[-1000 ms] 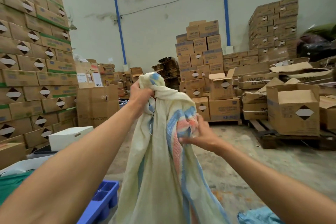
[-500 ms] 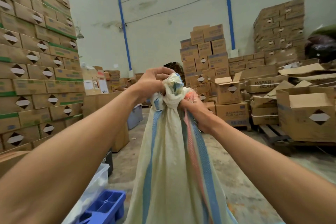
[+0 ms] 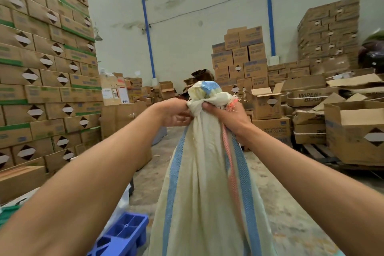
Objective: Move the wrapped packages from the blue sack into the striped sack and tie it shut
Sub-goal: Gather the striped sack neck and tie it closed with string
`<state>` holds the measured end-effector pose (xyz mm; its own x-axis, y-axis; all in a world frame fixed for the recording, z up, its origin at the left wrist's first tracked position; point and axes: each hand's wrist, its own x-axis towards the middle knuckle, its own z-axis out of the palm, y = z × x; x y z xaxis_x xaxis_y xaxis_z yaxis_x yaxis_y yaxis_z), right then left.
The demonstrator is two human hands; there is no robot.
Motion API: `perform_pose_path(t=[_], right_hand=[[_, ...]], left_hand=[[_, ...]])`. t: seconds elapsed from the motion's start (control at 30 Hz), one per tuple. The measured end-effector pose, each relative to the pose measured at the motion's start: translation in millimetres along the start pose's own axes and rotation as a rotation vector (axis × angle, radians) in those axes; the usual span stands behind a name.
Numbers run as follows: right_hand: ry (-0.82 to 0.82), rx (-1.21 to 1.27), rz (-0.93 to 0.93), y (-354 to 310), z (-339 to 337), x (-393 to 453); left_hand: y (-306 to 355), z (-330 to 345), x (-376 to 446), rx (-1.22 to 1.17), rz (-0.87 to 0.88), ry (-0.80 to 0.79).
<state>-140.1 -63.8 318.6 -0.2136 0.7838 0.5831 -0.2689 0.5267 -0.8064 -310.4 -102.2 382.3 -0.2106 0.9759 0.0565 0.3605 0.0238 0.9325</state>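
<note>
The striped sack, cream with blue and pink stripes, stands tall in front of me, its body hanging down to the bottom edge. Its mouth is gathered into a bunched knot at the top. My left hand grips the neck just left of the knot. My right hand grips the neck on the right, with frayed pink threads sticking out above it. The blue sack and the wrapped packages are out of sight.
A tall wall of stacked cartons rises on the left. More carton stacks and open boxes on a pallet fill the back and right. A blue plastic crate lies at the lower left. Bare concrete floor runs ahead.
Both hands closed in on the sack's neck, from spread apart on loose cloth to either side of a tight bunched knot. The sack's top now stands gathered and taut.
</note>
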Motion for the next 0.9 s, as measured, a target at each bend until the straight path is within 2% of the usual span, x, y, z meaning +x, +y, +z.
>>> perform_pose_path(t=[0.1,0.13,0.2,0.33,0.47,0.5,0.57,0.6,0.67,0.73,0.8,0.9], right_hand=[[-0.065,-0.058,0.054,-0.2,-3.1,-1.5],[-0.068,-0.044,0.08,-1.0,-5.0,-0.9],[-0.042,-0.043,0.113,-2.2,-10.8,0.7],[0.009,-0.128,0.107,-1.2,-18.0,2.5],[-0.036,-0.159,0.068,-10.4,-13.3,2.8],[-0.044,-0.174,0.055,-12.3,-11.9,2.6],[-0.047,-0.197,0.031,-13.5,-9.1,1.4],[-0.06,-0.175,0.028,-12.6,-8.8,0.2],[-0.142,-0.074,0.054,-11.8,-9.3,-4.5],[-0.237,0.011,0.062,-14.1,-7.8,-10.9],[-0.244,0.021,0.023,-18.4,-5.8,-14.0],[-0.23,-0.034,-0.006,-27.4,-8.9,-13.1]], left_hand=[[-0.9,-15.4,0.2,-0.308,-0.12,-0.018],[1.4,-19.2,-3.0,-0.351,-0.149,-0.006],[8.3,-26.0,-9.1,-0.269,-0.167,0.022],[30.9,-33.8,-18.2,0.238,-0.053,0.142],[46.3,-33.0,-36.8,1.09,0.125,0.368],[51.1,-33.5,-42.8,1.198,0.145,0.398],[58.1,-36.0,-51.0,1.241,0.087,0.331],[60.9,-38.1,-53.4,1.16,0.02,0.26],[63.4,-41.1,-55.9,0.809,-0.08,0.145],[59.5,-41.5,-62.5,0.429,-0.096,0.06],[53.2,-41.2,-68.4,0.122,-0.102,-0.029],[49.1,-42.9,-72.3,-0.13,-0.085,-0.153]])
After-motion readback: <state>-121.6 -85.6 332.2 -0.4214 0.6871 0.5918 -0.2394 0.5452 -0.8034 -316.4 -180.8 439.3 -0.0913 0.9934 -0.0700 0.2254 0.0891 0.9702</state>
